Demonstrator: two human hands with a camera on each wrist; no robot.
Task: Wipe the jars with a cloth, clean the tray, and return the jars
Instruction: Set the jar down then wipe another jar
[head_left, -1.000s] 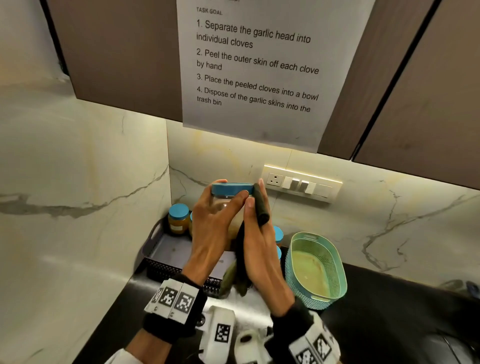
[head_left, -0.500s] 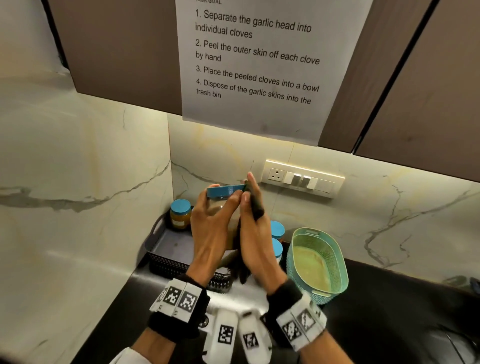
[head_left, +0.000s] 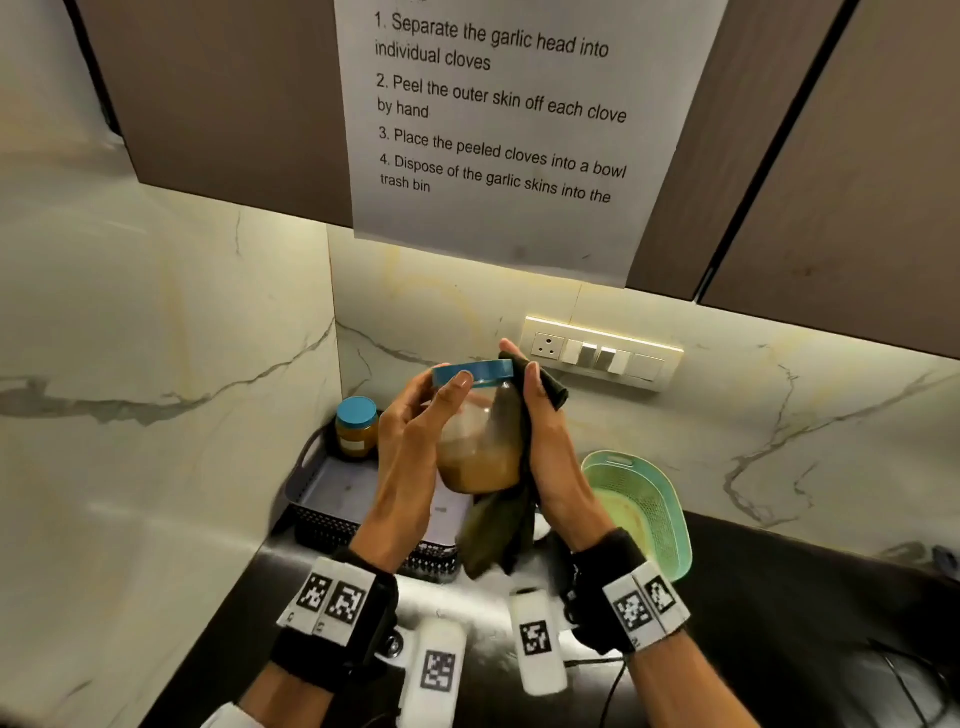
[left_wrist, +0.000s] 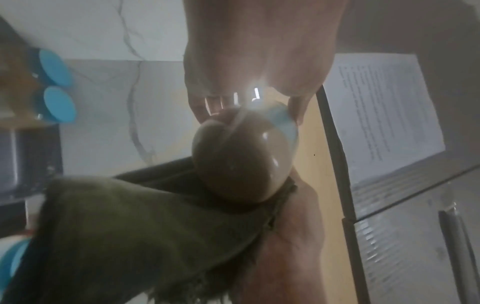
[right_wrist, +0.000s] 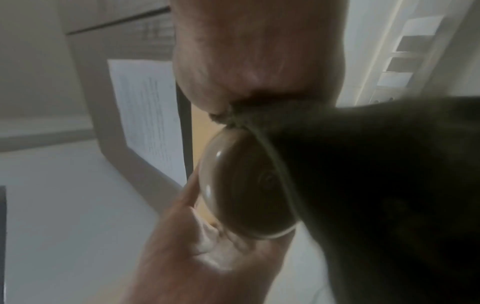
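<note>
At frame centre our left hand (head_left: 410, 441) grips a jar (head_left: 480, 441); our right hand (head_left: 550, 447) presses the cloth (head_left: 511, 499) against it. Tray (head_left: 332, 483) cleaning remains, we judge.

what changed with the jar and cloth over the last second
The left hand has tilted the blue-lidded glass jar of brown paste, so more of its glass side now shows. The right hand has slid the dark green cloth down from the lid edge onto the jar's side. Both grips stayed; the small blue-lidded jar remains in the dark plastic tray.
</note>
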